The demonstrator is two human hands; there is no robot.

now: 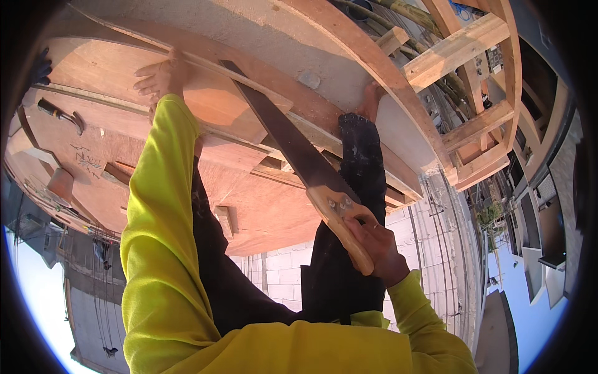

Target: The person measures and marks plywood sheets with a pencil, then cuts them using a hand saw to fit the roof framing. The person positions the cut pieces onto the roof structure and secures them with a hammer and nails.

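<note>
My right hand (pixel 379 246) is wrapped around the wooden handle of a handsaw (pixel 289 140). Its long dark blade slants up and left across a plywood piece (pixel 225 103), with the tip near the piece's far edge. Whether the teeth touch the wood cannot be told. My left hand (pixel 163 76) lies on the same plywood with its fingers spread, left of the blade's tip. Beneath the plywood run narrow timber strips (pixel 274 171). My right leg in dark trousers (pixel 364 156) is close beside the blade.
A claw hammer (pixel 62 115) and scattered nails (pixel 86 161) lie on a plywood sheet at left. Another person's dark-gloved hand (pixel 41 67) shows at the far left edge. A timber frame (pixel 458 50) stands at upper right. Below the sheet's edge is a pale block wall (pixel 286 255).
</note>
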